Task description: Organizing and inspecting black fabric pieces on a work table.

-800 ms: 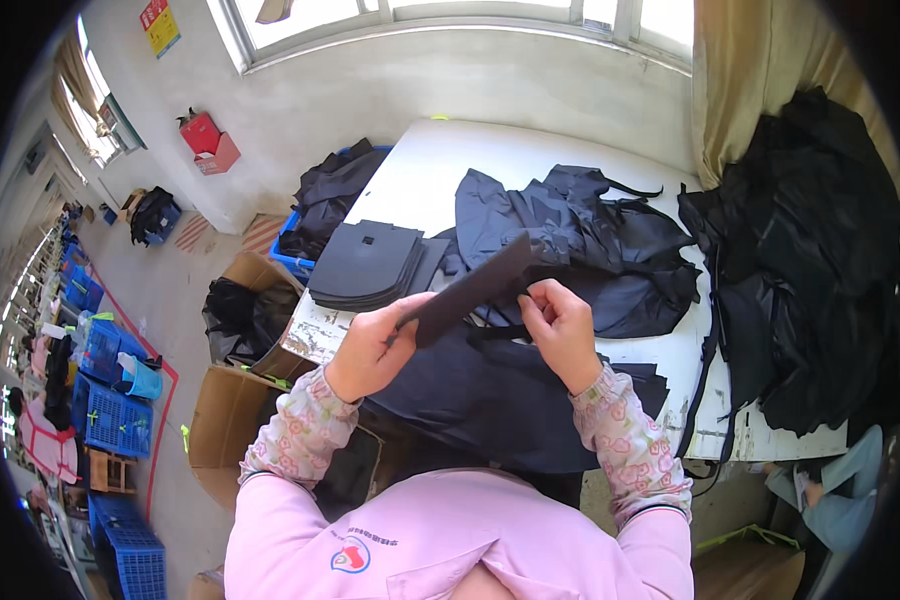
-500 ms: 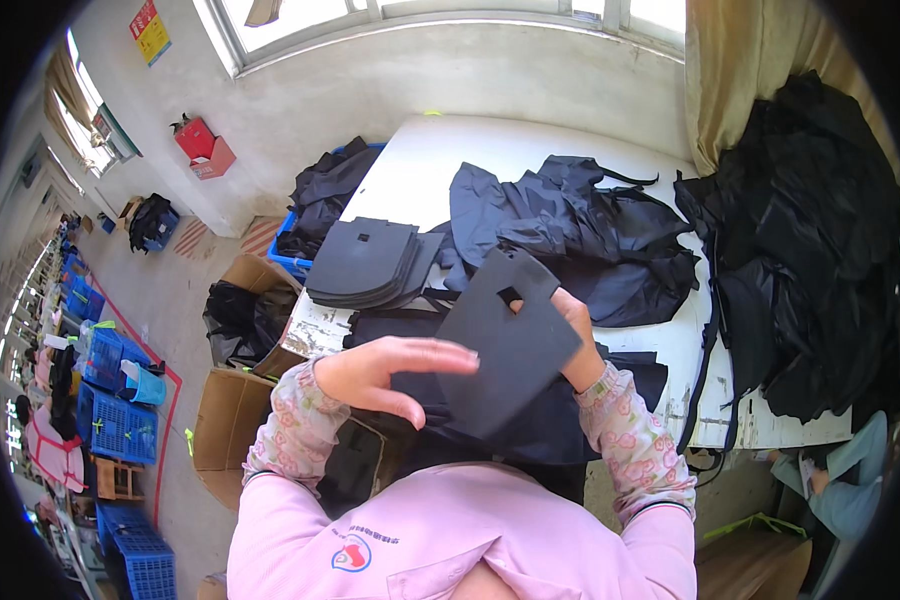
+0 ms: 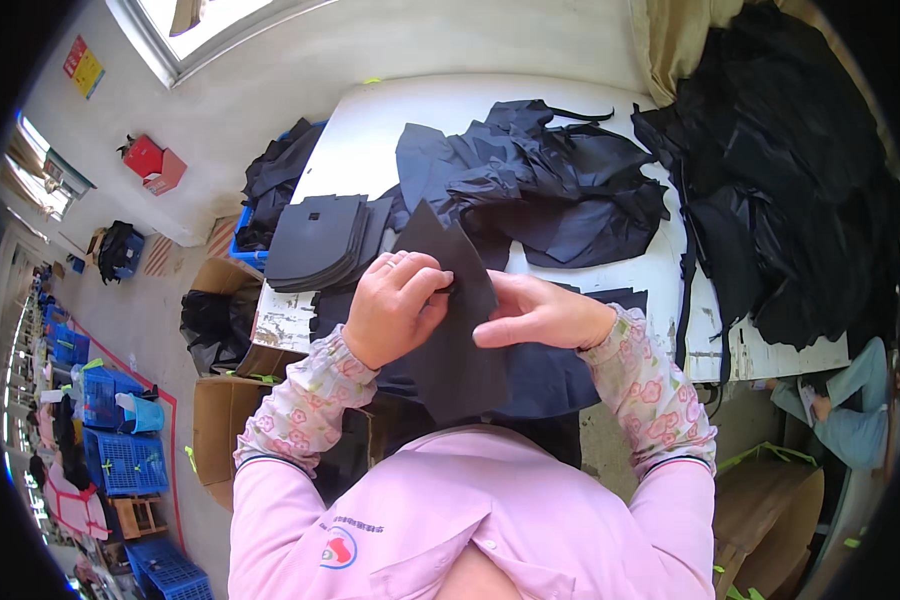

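My left hand is closed in a pinch on a black flat panel, gripping near its middle. The panel is held upright and bent, its pointed top turned toward the table. At the panel's right edge my right hand has its thumb stretched out and apart from the fingers; some fingertips are hidden behind the edge. A stack of matching black panels, the top one with a small square hole, lies left of my hands. Beyond them a heap of crumpled black fabric spreads over the white table.
A large black fabric pile hangs at the right. Left of the table are a blue crate with black cloth and cardboard boxes. Blue baskets line the floor at far left. Another person's legs show at far right.
My left hand has moved from hovering beside the panel to pinching it. My right hand has loosened its grip, and the panel has turned and bent. The view has shifted slightly.
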A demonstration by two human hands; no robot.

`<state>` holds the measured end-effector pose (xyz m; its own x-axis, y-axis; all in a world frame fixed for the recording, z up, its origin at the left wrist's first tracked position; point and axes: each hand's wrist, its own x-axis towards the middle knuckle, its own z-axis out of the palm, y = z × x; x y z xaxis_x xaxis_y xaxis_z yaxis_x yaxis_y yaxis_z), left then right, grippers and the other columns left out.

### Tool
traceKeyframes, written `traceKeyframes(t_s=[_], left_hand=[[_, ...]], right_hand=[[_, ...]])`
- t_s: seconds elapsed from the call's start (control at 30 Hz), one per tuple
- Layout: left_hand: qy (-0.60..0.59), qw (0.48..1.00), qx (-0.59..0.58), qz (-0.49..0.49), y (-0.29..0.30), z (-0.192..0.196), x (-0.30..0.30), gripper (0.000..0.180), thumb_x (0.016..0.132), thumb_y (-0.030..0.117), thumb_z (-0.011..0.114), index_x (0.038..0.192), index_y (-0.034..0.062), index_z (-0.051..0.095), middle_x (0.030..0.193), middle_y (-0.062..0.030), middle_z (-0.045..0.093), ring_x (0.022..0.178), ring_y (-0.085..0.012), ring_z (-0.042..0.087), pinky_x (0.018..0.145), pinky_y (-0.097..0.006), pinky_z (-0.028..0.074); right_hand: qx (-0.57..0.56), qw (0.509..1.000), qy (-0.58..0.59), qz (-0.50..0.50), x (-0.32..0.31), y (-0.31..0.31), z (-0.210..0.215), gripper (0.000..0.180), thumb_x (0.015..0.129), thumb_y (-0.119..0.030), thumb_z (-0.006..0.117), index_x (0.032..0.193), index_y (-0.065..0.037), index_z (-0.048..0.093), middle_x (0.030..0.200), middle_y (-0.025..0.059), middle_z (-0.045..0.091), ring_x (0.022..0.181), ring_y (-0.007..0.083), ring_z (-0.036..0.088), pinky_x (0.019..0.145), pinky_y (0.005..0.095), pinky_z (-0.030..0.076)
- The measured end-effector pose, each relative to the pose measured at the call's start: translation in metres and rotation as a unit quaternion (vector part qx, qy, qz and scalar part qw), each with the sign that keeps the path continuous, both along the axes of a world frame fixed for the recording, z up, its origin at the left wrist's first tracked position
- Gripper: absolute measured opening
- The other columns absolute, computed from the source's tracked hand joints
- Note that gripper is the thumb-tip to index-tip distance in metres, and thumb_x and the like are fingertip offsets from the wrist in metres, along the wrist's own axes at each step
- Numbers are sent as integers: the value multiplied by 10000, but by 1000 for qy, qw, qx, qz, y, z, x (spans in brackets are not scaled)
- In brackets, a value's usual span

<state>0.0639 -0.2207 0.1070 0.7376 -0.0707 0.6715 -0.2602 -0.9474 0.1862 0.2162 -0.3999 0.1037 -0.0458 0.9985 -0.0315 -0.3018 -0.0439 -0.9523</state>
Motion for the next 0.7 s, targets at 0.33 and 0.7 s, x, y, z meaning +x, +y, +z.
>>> traceKeyframes(t_s=[0.33,0.7], left_hand=[[16,795,-606,-30,49,20,-64,53,908,30,561,951,36,531,806,-59,602,606,-126,585,584,-254,493],[109,865,-343,349,232,-103,-186,126,865,112,650,877,74,531,673,-23,550,610,-147,567,564,-288,445]], right_hand=[[-113,942,-291,-120,62,-34,-66,496,887,14,641,1367,-29,523,857,19,616,795,93,558,750,267,487],[-124,787,-577,-178,63,-76,-94,465,855,-114,685,1311,-113,588,991,201,700,948,378,669,831,445,529]])
